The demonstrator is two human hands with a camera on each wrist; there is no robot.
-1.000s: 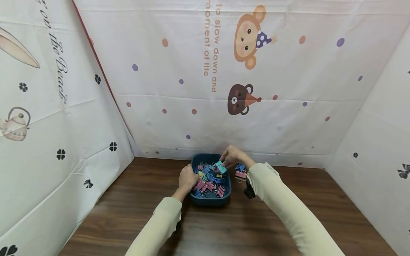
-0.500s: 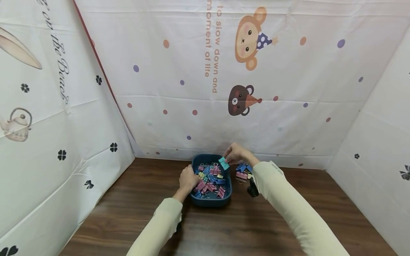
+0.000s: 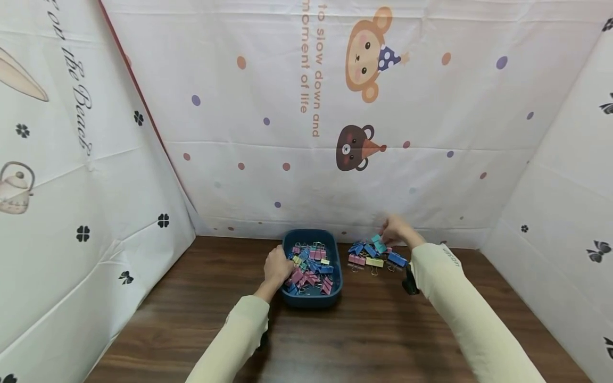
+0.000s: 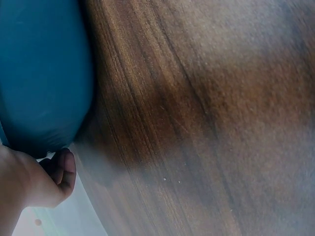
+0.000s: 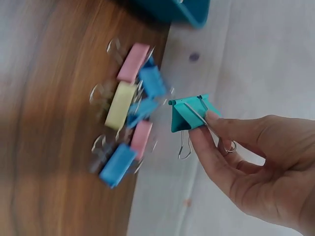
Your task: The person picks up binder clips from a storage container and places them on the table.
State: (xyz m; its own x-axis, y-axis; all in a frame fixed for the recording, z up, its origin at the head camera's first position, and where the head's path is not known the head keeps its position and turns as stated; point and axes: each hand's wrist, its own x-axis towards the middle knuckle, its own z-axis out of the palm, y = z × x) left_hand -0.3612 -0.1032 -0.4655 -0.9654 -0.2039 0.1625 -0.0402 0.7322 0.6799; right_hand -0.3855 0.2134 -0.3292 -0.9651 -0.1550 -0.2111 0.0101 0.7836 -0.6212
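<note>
A teal binder clip [image 5: 189,114] with wire handles is pinched between the thumb and fingers of my right hand [image 3: 398,232]. It hangs above a group of loose binder clips on the table, among them a pink one [image 5: 133,63], a yellow one [image 5: 120,104] and a blue one [image 5: 118,164]. To the left stands a dark blue plastic bin [image 3: 312,302] with several pink, blue and yellow binder clips inside. My left hand [image 3: 278,266] grips the bin's left side at the rim. In the left wrist view its curled fingers [image 4: 68,169] show by the bin's wall.
The bin and the loose clips are on a dark wood-grain table [image 3: 316,346], near its back edge. A white printed sheet [image 3: 287,127] hangs right behind them, and others hang at the left and right sides.
My right hand has carried the teal binder clip from over the bin rightward to above the loose clips. My left hand stays at the bin's rim.
</note>
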